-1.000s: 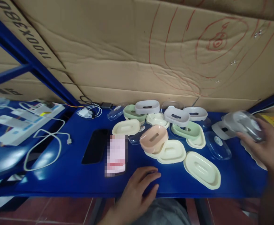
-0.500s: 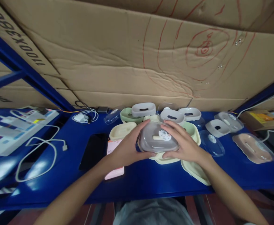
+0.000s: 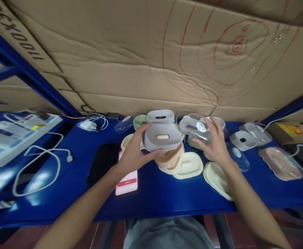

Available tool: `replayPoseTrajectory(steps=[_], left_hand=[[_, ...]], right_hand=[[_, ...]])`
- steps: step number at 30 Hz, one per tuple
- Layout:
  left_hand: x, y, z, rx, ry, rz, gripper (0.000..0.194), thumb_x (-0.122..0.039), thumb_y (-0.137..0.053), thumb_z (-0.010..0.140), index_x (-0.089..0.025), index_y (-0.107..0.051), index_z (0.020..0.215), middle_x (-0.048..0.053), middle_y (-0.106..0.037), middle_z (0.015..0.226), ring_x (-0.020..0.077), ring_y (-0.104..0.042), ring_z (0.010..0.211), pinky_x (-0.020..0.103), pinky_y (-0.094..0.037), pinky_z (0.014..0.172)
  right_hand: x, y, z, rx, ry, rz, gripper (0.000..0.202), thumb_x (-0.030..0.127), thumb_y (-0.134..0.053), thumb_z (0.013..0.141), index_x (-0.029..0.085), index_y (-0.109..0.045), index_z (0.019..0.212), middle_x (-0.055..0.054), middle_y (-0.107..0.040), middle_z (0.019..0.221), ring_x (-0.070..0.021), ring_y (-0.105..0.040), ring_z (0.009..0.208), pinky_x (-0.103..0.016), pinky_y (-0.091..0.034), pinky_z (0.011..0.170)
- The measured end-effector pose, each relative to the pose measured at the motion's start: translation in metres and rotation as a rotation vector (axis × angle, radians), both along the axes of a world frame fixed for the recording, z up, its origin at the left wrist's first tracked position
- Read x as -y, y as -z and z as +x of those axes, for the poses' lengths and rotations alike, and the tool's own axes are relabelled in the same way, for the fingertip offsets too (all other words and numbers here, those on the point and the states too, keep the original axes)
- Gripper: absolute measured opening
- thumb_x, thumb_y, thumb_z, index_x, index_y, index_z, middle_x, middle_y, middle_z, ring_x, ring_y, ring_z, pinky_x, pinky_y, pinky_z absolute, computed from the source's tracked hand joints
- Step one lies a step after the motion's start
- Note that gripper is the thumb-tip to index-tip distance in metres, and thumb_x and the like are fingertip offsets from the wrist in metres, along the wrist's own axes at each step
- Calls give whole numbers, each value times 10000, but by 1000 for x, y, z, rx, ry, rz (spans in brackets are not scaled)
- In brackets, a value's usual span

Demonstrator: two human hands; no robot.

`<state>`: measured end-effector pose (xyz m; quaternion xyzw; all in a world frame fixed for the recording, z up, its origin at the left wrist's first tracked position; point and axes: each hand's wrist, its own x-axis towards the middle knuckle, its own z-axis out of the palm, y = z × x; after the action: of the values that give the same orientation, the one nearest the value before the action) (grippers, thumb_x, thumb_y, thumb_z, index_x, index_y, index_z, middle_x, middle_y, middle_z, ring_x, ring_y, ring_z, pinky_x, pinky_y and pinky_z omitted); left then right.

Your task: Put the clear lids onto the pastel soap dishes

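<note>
The left hand (image 3: pixel 134 154) grips a grey dish (image 3: pixel 173 133), the right hand (image 3: pixel 216 143) a clear lid (image 3: pixel 191 124), side by side over the cluttered desk (image 3: pixel 167 199)

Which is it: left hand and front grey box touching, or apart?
Touching: the head view shows the left hand gripping the grey box at its left end, thumb along its lower edge.

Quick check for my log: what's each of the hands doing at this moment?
Left hand: closed around a gray oval dish.
Right hand: closed on a clear lid with a white sticker.
</note>
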<state>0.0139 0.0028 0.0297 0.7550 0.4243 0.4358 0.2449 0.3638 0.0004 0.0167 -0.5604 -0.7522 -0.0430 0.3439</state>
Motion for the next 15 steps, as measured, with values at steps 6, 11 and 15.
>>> replayPoseTrajectory(steps=[6, 11, 15], left_hand=[[-1, 9, 3, -23, -18, -22, 889, -575, -864, 846, -249, -437, 1554, 156, -546, 1583, 362, -609, 1398, 508, -523, 1155], [4, 9, 6, -37, -3, -11, 869, -596, -846, 865, -261, -441, 1557, 147, -561, 1557, 361, -593, 1410, 501, -542, 1132], [8, 12, 8, -41, 60, -11, 901, -640, -847, 853, -264, -444, 1565, 153, -553, 1559, 370, -584, 1418, 521, -528, 1148]], right_hand=[[-1, 9, 0, 62, 20, -10, 784, 566, -562, 1064, 282, -239, 1721, -208, -147, 1798, -443, -207, 1659, -725, -296, 1251], [20, -4, -25, 173, -223, 23, 653, 486, -538, 1095, 358, -316, 1696, -130, -400, 1733, -375, -361, 1607, -638, -310, 1265], [32, -7, -45, 189, -427, -60, 674, 537, -566, 1082, 335, -355, 1689, -104, -534, 1653, -337, -450, 1557, -575, -338, 1262]])
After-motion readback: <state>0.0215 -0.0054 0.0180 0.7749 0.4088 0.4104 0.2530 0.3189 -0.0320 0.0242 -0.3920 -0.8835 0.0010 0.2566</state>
